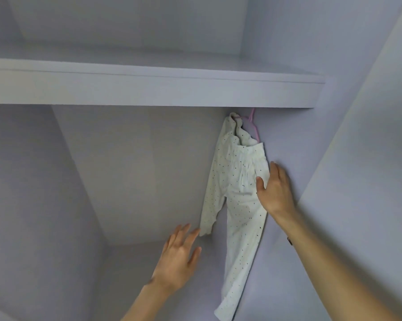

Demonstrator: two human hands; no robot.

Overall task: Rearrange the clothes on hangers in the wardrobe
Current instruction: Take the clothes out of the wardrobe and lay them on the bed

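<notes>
A white garment with small dark dots (236, 188) hangs from a pink hanger (253, 126) in the wardrobe's right rear corner, under the shelf. The hanger's hook disappears behind the shelf edge, so the rail is hidden. My right hand (275, 188) is open with straight fingers, its palm against the garment's right edge beside the side wall. My left hand (179, 256) is open with spread fingers, lower and to the left. Its fingertips are close to the hem of the garment's short left part; I cannot tell whether they touch it.
A thick white shelf (149, 89) spans the wardrobe above the hanging space. The back wall (137, 170) and right side wall (288, 140) meet where the garment hangs. A door or panel edge (357, 158) stands at the right.
</notes>
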